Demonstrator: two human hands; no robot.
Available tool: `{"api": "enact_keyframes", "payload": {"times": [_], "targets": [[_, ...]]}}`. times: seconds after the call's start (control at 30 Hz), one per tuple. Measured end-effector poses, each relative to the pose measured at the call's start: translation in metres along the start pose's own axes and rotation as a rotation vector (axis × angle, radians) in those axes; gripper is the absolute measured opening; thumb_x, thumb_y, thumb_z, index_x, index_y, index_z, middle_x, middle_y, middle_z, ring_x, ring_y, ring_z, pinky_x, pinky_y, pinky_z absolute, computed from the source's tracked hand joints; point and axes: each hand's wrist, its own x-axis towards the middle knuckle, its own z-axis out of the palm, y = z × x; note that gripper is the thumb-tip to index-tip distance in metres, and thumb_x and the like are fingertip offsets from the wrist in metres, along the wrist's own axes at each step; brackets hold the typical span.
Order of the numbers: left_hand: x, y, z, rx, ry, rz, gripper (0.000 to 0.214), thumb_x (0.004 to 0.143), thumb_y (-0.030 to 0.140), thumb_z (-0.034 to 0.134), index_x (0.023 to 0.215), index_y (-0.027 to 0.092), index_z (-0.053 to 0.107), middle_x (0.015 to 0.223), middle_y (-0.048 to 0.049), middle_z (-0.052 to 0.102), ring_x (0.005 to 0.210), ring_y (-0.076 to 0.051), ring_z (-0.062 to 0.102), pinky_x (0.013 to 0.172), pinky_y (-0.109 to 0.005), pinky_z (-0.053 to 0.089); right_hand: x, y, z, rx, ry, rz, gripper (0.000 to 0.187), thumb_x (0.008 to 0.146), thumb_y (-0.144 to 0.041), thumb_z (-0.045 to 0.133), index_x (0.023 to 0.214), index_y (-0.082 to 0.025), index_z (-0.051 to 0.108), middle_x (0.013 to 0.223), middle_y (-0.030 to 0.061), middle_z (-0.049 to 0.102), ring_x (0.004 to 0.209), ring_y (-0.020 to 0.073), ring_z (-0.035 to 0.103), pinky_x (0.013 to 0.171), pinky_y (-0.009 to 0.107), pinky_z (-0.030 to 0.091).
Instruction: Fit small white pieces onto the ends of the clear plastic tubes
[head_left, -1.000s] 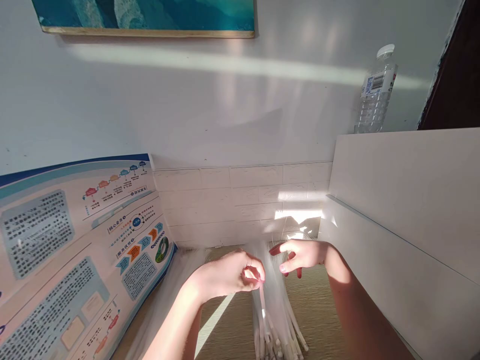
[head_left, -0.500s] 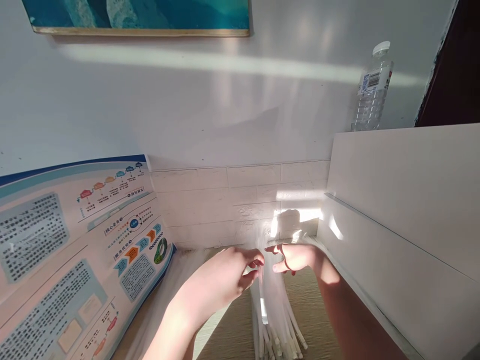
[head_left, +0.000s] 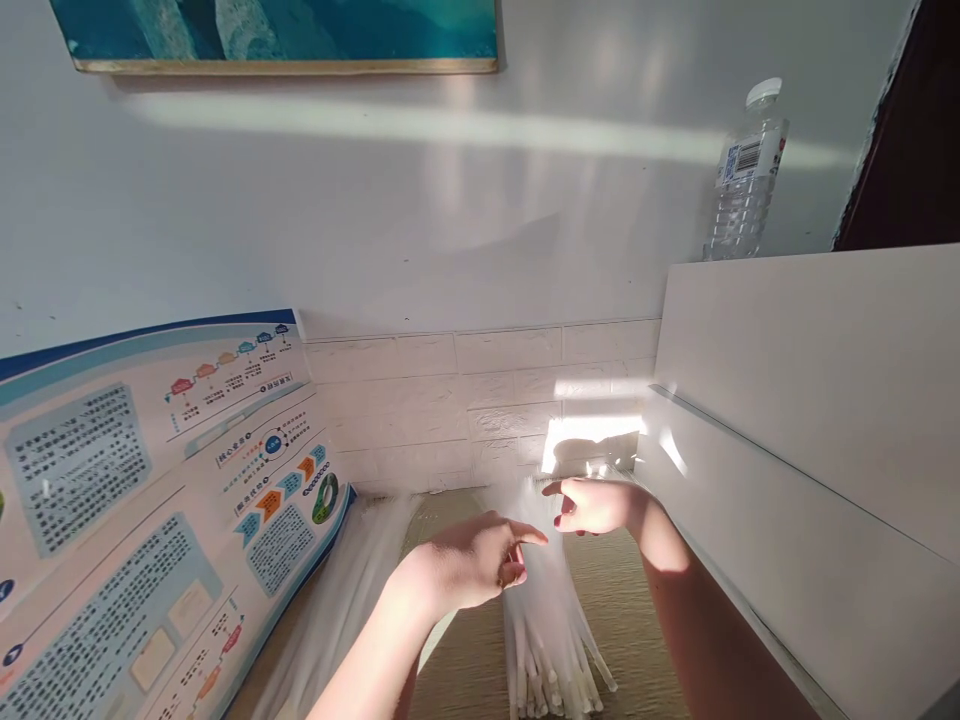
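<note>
A bundle of long, thin, translucent white strips (head_left: 551, 635) lies in front of me, its near ends fanned out and capped-looking. Over its left side is my left hand (head_left: 484, 560), index finger stretched across the strips and the other fingers loosely bent; I see nothing held in it. My right hand (head_left: 596, 506) hovers at the upper right of the bundle, index finger pointing left and thumb apart, with nothing visible between them. Whether the fingertips touch the strips I cannot tell. More such strips (head_left: 337, 590) lie to the left, partly behind my left forearm.
A printed board (head_left: 187, 480) leans on the left. White panels (head_left: 810, 400) stand on the right, with a clear plastic bottle (head_left: 746, 180) on top. Behind the wood-grained table (head_left: 630, 630) is a wall with a white brick-pattern strip (head_left: 405, 400) and a picture (head_left: 300, 35).
My left hand has opened from a pinch on a strip and moved slightly down and right. My right hand has shifted a little right. The narrow strip between them is no longer distinct.
</note>
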Motion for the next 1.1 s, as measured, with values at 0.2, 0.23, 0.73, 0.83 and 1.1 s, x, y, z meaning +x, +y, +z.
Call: {"api": "enact_keyframes", "payload": {"times": [0.2,0.23,0.73,0.83,1.1], "targets": [[-0.021,-0.001,-0.022,-0.066,-0.002,-0.120,0.063,0.088,0.041,0.059,0.149,0.026,0.051,0.110,-0.0060,0.075,0.093,-0.023,0.069,0.078,-0.030,0.048,0.014,-0.016,0.025,0.128,-0.282,0.071,0.052,0.070,-0.034,0.076,0.114,-0.014,0.057,0.072,0.0082,0.072,0.064,0.0270,0.072,0.052,0.031,0.054],[-0.024,-0.001,-0.024,-0.073,0.014,-0.134,0.065,0.088,0.043,0.059,0.150,0.024,0.049,0.111,-0.0063,0.074,0.093,-0.023,0.069,0.077,-0.030,0.047,0.018,-0.019,0.031,0.131,-0.296,0.081,0.050,0.067,-0.030,0.078,0.109,-0.015,0.057,0.068,0.0079,0.071,0.060,0.0275,0.071,0.051,0.031,0.054],[-0.066,-0.022,-0.008,-0.124,0.160,-0.132,0.054,0.095,0.053,0.049,0.142,0.027,0.055,0.102,-0.0033,0.073,0.083,-0.018,0.065,0.073,-0.028,0.045,0.013,-0.037,0.037,0.139,-0.276,-0.001,0.021,0.071,-0.015,0.061,0.085,-0.021,0.045,0.066,0.0048,0.072,0.069,0.0281,0.075,0.060,0.030,0.053],[-0.087,-0.062,0.018,-0.039,0.435,-0.330,0.044,0.095,0.053,0.045,0.124,0.025,0.063,0.089,-0.0018,0.069,0.078,-0.018,0.062,0.072,-0.029,0.043,0.022,-0.035,0.046,0.049,-0.321,0.023,0.016,0.069,-0.015,0.061,0.071,-0.020,0.046,0.059,0.0077,0.069,0.063,0.0313,0.074,0.056,0.032,0.051],[-0.127,-0.123,0.094,0.103,0.660,-0.663,0.028,0.087,0.047,0.049,0.083,0.022,0.060,0.069,0.0005,0.055,0.066,-0.018,0.058,0.067,-0.029,0.042,0.015,-0.028,0.035,0.071,-0.225,-0.020,0.022,0.078,-0.025,0.055,0.088,-0.022,0.036,0.069,0.0039,0.073,0.059,0.0257,0.073,0.053,0.029,0.050]]}}
